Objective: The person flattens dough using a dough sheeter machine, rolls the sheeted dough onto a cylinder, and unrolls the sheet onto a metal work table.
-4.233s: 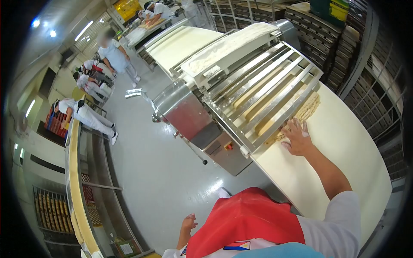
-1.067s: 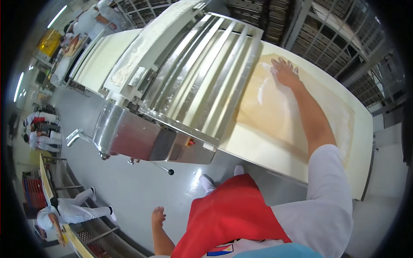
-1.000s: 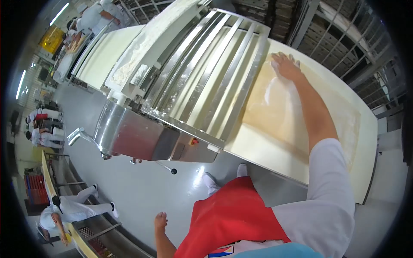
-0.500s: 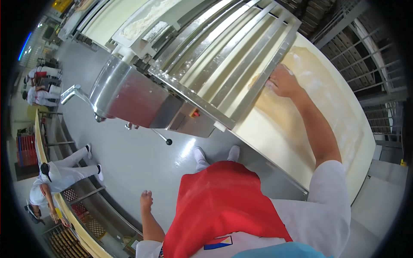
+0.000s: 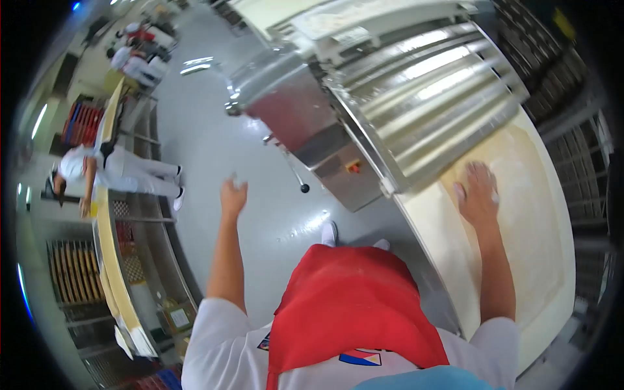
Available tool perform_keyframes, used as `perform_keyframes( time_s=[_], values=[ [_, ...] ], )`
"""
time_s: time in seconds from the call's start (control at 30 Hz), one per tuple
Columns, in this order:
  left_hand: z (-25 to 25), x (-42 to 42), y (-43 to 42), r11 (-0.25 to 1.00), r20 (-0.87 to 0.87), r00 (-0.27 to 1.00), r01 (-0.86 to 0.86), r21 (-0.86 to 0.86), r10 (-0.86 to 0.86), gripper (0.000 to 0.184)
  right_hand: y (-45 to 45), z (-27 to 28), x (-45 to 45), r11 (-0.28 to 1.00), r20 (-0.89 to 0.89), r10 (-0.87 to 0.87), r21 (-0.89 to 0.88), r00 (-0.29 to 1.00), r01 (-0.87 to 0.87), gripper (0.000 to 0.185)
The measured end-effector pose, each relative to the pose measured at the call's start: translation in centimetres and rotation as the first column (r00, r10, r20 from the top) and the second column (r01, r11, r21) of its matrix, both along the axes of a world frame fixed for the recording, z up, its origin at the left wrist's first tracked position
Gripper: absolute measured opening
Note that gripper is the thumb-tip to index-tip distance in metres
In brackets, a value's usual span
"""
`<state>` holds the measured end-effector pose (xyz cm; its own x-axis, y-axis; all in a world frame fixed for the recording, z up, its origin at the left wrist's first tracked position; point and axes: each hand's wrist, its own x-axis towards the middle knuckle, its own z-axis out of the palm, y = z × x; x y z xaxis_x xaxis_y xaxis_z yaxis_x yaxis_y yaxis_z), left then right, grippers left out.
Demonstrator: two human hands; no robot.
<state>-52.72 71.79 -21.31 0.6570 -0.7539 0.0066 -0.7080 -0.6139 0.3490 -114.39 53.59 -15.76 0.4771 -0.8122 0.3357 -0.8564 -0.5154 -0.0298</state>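
Note:
My right hand [image 5: 480, 195] lies with its fingers stretched out on a thin, flat sheet of dough [image 5: 530, 247]. The dough rests on the pale belt [image 5: 429, 227] of a dough sheeter, and white flour dusts its surface. Just ahead of that hand is the machine's slatted metal guard [image 5: 429, 97]. My left hand [image 5: 234, 195] hangs in the air above the grey floor, touching nothing. Its thumb and fingers look apart, though slightly blurred, and they hold nothing.
The sheeter's body [image 5: 292, 110] has a side crank [image 5: 197, 65] and a black-knobbed lever [image 5: 304, 188] jutting out. At left, a person [image 5: 120, 166] stands at a long table [image 5: 107, 253] near a tray rack [image 5: 73, 272]. More people [image 5: 140, 55] stand farther back. Metal racks line the right.
My right hand has drawn back from the guard's edge and flattened on the dough. My left hand has risen forward and its fingers have loosened. The whole view has turned to the left.

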Motion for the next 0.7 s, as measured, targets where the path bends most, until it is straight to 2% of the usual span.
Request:
perform_keyframes(
  time_s=[0.03,0.07,0.1,0.13,0.17,0.2,0.23,0.27,0.33,0.37,0.4,0.43,0.47,0.53,0.63,0.7],
  values=[
    [1.2,3.0,-2.7,0.988,0.146,0.988,0.074,-0.139,-0.054,0.056,0.3,0.1,-0.4,0.998,0.011,-0.007,0.058,1.000,0.006,0.047],
    [2.9,6.1,-5.5,0.934,0.440,0.893,0.230,-0.275,-0.091,0.058,1.0,0.7,-0.8,0.994,0.015,-0.024,0.109,1.000,0.022,0.043],
    [8.0,5.9,-8.9,0.896,0.512,0.859,0.242,-0.372,-0.019,0.059,1.9,1.1,-0.6,0.998,0.127,0.016,0.062,0.992,-0.025,0.040],
    [12.3,6.7,-11.9,0.826,0.609,0.792,0.375,-0.420,-0.050,0.062,2.9,1.6,-0.3,0.998,0.229,0.056,0.015,0.972,-0.061,0.037],
    [16.4,6.4,-14.5,0.827,0.708,0.706,0.400,-0.394,-0.005,0.063,4.0,3.0,0.7,0.992,0.268,0.087,0.068,0.959,-0.109,0.035],
    [19.8,6.9,-16.8,0.836,0.761,0.646,0.446,-0.319,-0.054,0.065,5.5,4.8,2.4,0.979,0.307,0.109,0.129,0.945,-0.155,0.032],
    [21.4,7.7,-18.8,0.839,0.808,0.578,0.491,-0.234,-0.113,0.068,7.0,6.6,4.5,0.913,0.408,0.005,0.371,0.913,-0.171,0.029],
    [21.3,8.9,-20.5,0.828,0.804,0.581,0.507,-0.238,-0.124,0.068,8.4,7.9,6.9,0.786,0.480,-0.132,0.584,0.867,-0.203,0.026],
    [20.5,11.2,-24.1,0.936,0.820,0.530,0.352,0.017,-0.214,0.052,9.8,6.5,11.3,0.786,0.491,0.060,0.513,0.869,-0.344,0.015],
    [20.5,11.4,-25.7,0.926,0.812,0.534,0.376,0.019,-0.234,0.052,9.9,5.5,13.9,0.745,0.441,0.126,0.549,0.889,-0.378,0.017],
    [21.0,11.4,-26.8,0.949,0.779,0.568,0.296,0.107,-0.265,0.039,9.8,4.1,16.7,0.693,0.390,0.196,0.594,0.900,-0.408,0.019],
    [21.3,11.6,-27.7,0.957,0.745,0.602,0.212,0.198,-0.287,0.027,9.5,1.8,19.8,0.624,0.345,0.166,0.688,0.924,-0.369,0.022],
    [21.1,12.1,-28.0,0.952,0.731,0.610,0.225,0.208,-0.304,0.027,9.2,-1.2,23.0,0.541,0.299,0.147,0.774,0.943,-0.329,0.024],
    [20.6,13.5,-27.3,0.905,0.734,0.572,0.403,0.135,-0.365,0.013,8.4,-7.7,30.0,0.398,0.241,0.006,0.890,0.971,-0.223,0.031],
    [20.1,13.9,-27.2,0.904,0.664,0.631,0.392,0.173,-0.401,0.015,8.7,-19.0,38.9,0.530,0.344,-0.083,0.810,0.935,-0.251,0.046],
    [17.9,15.3,-27.9,0.902,0.626,0.662,0.392,0.179,-0.412,0.015,8.0,-22.8,42.7,0.563,0.377,-0.088,0.782,0.922,-0.266,0.051]
  ],
)
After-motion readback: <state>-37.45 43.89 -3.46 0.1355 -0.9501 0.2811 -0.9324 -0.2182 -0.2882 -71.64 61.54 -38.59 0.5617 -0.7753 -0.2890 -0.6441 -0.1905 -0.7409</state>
